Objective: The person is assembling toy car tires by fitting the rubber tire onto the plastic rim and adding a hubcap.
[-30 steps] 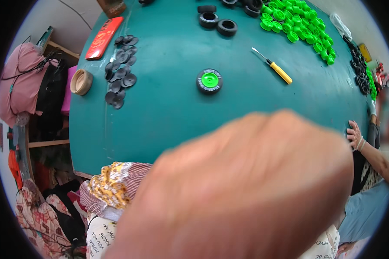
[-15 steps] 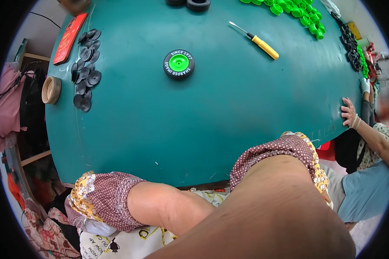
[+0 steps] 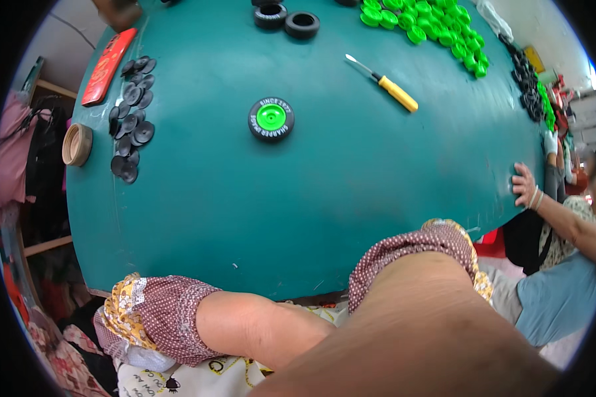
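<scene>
Both my hands are out of view, so what they hold or touch cannot be seen. My left forearm (image 3: 258,324) and my right forearm (image 3: 417,324) show bare beyond dotted sleeve covers with yellow frills, crossing at the lower edge. Past them, a toy wheel (image 3: 271,119) lies flat on the green table (image 3: 298,212), a black tyre around a bright green hub. To its right rests a screwdriver (image 3: 397,91) with a yellow handle, its tip toward the far left. Neither forearm touches the wheel or the screwdriver.
Black discs (image 3: 136,129) lie in a strip at the left, near a red packet (image 3: 109,66) and a round tan container (image 3: 78,144). Loose tyres (image 3: 302,25) and green hubs (image 3: 437,26) sit at the far side. A co-worker's hand (image 3: 524,185) rests on the right edge.
The view has shifted, so the tabletop things sit lower and more of the far tyres and hubs shows. Wheel and screwdriver keep their places on the table. My hands stay out of view.
</scene>
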A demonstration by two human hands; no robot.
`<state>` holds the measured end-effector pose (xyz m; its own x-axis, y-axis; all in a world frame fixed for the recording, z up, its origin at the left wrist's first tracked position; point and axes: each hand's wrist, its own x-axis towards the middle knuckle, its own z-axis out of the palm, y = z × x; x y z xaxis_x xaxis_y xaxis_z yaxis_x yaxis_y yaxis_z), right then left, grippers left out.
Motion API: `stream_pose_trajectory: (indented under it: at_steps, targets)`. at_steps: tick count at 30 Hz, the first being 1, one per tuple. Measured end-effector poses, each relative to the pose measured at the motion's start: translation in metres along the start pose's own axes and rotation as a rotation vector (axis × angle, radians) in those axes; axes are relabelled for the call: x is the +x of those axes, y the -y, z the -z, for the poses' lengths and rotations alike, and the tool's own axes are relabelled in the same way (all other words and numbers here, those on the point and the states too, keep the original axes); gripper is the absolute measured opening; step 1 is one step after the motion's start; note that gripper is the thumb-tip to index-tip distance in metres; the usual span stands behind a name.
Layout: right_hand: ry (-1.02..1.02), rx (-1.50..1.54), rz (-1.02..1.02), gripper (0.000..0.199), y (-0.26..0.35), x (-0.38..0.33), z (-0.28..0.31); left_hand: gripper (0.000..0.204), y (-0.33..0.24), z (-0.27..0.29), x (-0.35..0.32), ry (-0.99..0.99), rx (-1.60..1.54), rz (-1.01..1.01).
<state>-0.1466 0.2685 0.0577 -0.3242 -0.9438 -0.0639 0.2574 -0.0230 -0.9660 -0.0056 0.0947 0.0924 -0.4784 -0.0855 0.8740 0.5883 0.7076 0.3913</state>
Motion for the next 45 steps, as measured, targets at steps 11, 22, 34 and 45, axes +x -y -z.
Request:
stream_pose_trajectory:
  at_steps: [11, 22, 34, 45]
  targets:
    - [0.042, 0.159, -0.257, 0.050, -0.011, 0.005, 0.002, 0.007, -0.007, 0.018, -0.005, -0.024, 0.158, -0.138]
    - [0.284, 0.360, -0.544, 0.057, 0.058, -0.180, 0.520, 0.010, -0.020, 0.072, -0.038, 0.084, 0.511, -0.223]
    - [0.210, 0.194, -0.424, 0.052, 0.059, -0.155, 0.504, 0.013, -0.018, 0.061, -0.038, 0.145, 0.462, -0.418]
    - [-0.038, -0.187, -0.206, 0.045, 0.118, -0.265, 0.434, 0.016, -0.023, 0.003, -0.033, 0.131, 0.290, -0.640]
